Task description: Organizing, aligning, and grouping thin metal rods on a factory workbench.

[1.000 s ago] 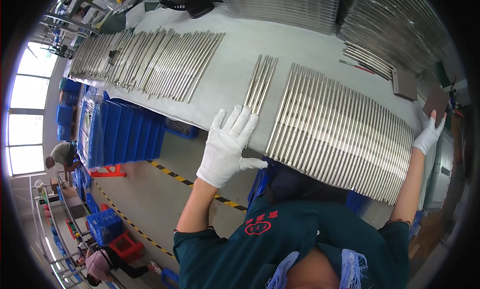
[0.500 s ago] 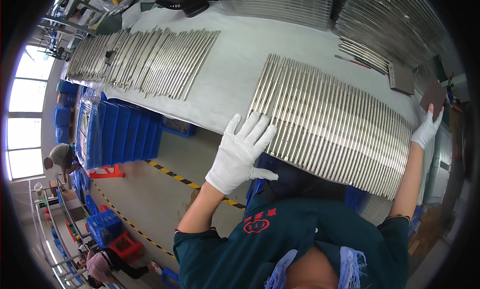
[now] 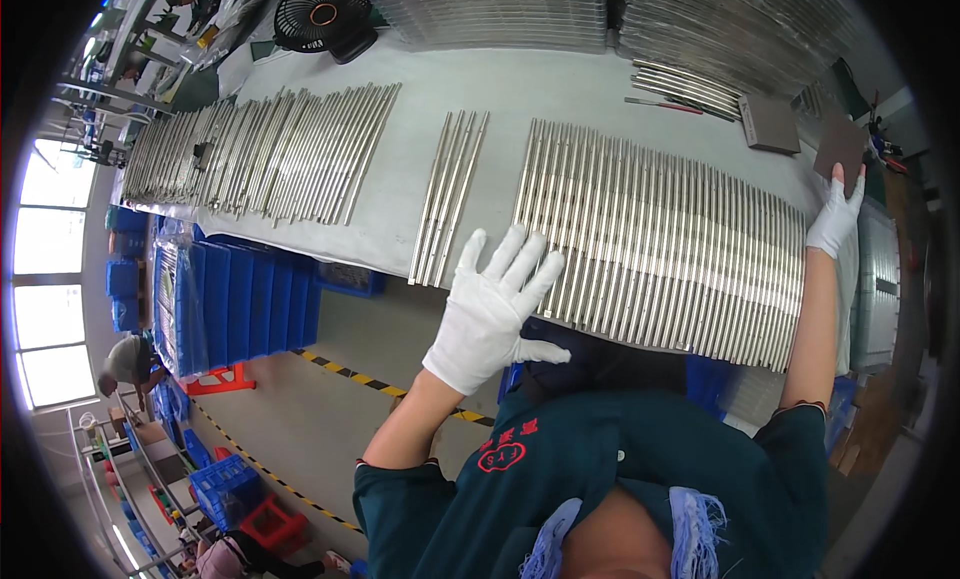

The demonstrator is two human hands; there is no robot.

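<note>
My left hand (image 3: 494,304), in a white glove, is spread with its fingertips over the left end of a wide row of metal rods (image 3: 660,244). The silvery rods lie side by side, pointing away from me. A small group of several rods (image 3: 447,199) lies apart, just left of that hand. At the far right, my gloved right hand (image 3: 837,214) grips the lower edge of a flat grey-brown block (image 3: 840,145), held up beyond the row's right end.
Another row of rods (image 3: 270,154) lies at the table's left. A similar block (image 3: 768,125), a thin red-handled tool (image 3: 664,105) and a few rods are at the back right. A black fan (image 3: 322,19) and clear plastic trays (image 3: 490,14) stand behind. Blue crates (image 3: 245,304) stand left.
Several rods have come away from the row's left end and now lie to the left with a gap. My left hand stays spread there. The whole view has shifted slightly.
</note>
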